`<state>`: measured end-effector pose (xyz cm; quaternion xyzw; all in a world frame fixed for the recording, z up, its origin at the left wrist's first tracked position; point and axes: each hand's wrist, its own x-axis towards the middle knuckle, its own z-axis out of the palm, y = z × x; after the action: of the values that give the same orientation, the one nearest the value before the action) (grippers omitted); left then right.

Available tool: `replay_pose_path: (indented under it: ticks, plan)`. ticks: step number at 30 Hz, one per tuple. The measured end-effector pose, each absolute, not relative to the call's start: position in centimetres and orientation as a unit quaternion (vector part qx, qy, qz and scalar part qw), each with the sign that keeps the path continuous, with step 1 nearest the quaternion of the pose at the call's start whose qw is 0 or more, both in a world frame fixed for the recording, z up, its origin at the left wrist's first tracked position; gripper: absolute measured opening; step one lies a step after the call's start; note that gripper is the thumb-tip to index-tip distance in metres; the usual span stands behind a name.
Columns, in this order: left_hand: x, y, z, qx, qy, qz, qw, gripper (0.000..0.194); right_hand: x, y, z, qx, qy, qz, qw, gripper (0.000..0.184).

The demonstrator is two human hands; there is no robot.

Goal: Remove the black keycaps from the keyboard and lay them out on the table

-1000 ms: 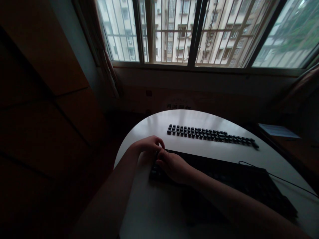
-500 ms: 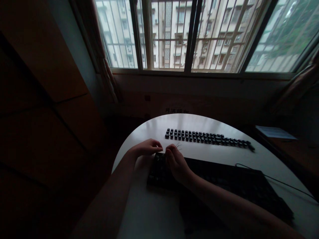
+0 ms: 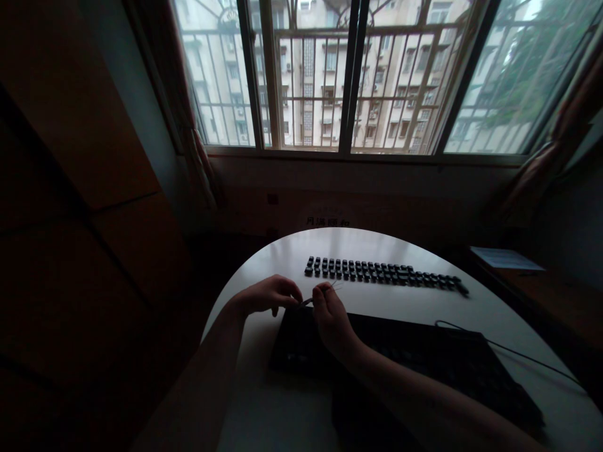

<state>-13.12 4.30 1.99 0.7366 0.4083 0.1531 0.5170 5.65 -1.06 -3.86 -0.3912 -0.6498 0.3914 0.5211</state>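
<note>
A black keyboard [image 3: 414,342] lies across the front of the white round table [image 3: 264,263], partly covered by my right forearm. Above its far left corner, my right hand [image 3: 333,317] is closed around a keycap puller [image 3: 307,302]. Thin wires stick out from the puller past the far side of that hand, while its pale narrow end points left. At that end, my left hand [image 3: 271,295] has its thumb and forefinger pinched together. Whatever lies between those fingertips is too small and dark to make out.
Rows of loose black keycaps [image 3: 377,271] are set out behind the keyboard. A cable [image 3: 513,352] runs off to the right. Past the table's right side, a pale sheet [image 3: 506,258] lies on a dark surface. The barred window [image 3: 325,94] is beyond.
The view has tilted up slightly. My hands are now joined by the puller's pale end, which shows between them, and my left fingers have come down to it.
</note>
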Motion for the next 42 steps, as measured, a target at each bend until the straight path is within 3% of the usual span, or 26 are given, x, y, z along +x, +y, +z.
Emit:
replay_pose_path:
  ticks: [11, 17, 19, 26, 42]
  plan:
    - [-15.3, 4.9, 1.7, 0.716, 0.400, 0.218, 0.529, 0.031, 5.4, -1.5, -3.4, -0.411, -0.628, 0.351, 0.560, 0.025]
    - [-14.6, 6.7, -0.3, 0.693, 0.475, 0.359, 0.407, 0.031, 5.2, -1.7, -3.4, -0.389, -0.653, 0.353, 0.546, 0.024]
    - [-13.3, 7.7, -1.1, 0.719, 0.503, 0.349, 0.330, 0.025, 5.1, -1.9, -3.3, -0.381, -0.672, 0.347, 0.531, 0.023]
    - [-10.1, 10.7, -1.7, 0.765, 0.496, 0.324, 0.251, 0.013, 4.9, -2.4, -2.9, -0.362, -0.689, 0.348, 0.523, 0.020]
    - [-10.9, 9.7, -3.1, 0.813, 0.497, 0.270, 0.142, 0.017, 5.3, -3.1, -2.2, -0.337, -0.715, 0.335, 0.514, 0.013]
